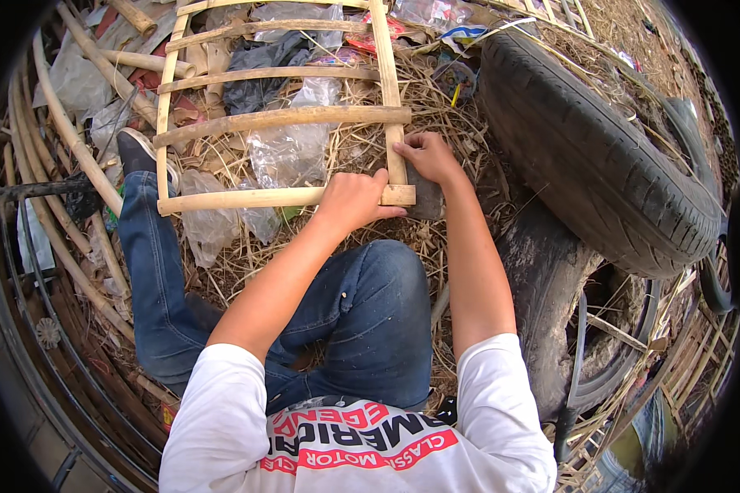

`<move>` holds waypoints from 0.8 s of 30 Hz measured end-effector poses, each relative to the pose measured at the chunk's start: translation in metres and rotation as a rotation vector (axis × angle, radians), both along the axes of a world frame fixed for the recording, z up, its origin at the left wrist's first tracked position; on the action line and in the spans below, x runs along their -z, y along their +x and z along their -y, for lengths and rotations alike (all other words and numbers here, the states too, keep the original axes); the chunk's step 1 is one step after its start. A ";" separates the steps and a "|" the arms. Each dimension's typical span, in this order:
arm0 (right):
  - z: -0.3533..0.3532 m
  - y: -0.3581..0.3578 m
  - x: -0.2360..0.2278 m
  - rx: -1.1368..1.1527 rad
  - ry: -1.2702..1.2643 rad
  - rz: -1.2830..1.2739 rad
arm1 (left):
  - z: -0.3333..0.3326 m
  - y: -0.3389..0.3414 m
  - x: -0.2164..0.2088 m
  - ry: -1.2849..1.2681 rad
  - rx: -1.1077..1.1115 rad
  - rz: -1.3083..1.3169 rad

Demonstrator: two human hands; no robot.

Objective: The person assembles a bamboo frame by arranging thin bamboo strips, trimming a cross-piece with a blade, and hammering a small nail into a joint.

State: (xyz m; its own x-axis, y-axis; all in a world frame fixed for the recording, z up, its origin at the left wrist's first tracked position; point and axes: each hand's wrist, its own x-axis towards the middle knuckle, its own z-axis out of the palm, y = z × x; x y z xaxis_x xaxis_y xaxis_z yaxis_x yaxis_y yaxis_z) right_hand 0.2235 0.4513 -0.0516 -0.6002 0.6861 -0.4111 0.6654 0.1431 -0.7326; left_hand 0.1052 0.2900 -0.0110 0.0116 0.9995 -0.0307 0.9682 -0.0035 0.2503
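Note:
A ladder-like frame of split bamboo [279,120] reaches away from me over the littered ground, with several slats crossing two side rails. My left hand [355,200] is closed around the nearest slat [251,199], close to its right-hand corner, thumb lying along the joint. Just beyond that corner, my right hand [429,156] has its fingers curled in a pinch against the right side rail [389,90]. Whatever may be between those fingertips is too small to make out. A dark flat block [423,195] sits under the corner, partly hidden by the frame and my right hand.
A worn tyre [592,140] lies at the right, leaning on a weathered log [543,287]. Bamboo poles [74,140] are heaped at the left. Plastic bags [292,148] and dry straw cover the ground beneath the frame. My bent leg [378,320] is close below the corner.

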 end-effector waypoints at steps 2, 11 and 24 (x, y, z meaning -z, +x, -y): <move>0.003 0.002 -0.001 0.010 0.023 0.019 | 0.000 0.002 -0.001 -0.012 -0.006 0.003; 0.008 0.000 -0.003 -0.006 0.021 0.006 | 0.008 -0.004 -0.001 -0.015 -0.015 0.004; 0.006 0.008 0.010 0.014 0.139 -0.101 | 0.003 -0.003 -0.001 0.012 0.004 0.042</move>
State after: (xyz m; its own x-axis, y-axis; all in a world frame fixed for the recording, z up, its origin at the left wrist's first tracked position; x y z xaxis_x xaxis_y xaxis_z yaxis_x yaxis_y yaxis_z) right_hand 0.2312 0.4453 -0.0617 -0.6236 0.7408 -0.2497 0.5919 0.2388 -0.7698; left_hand 0.1024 0.2866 -0.0103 0.0165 0.9997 -0.0179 0.9568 -0.0106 0.2904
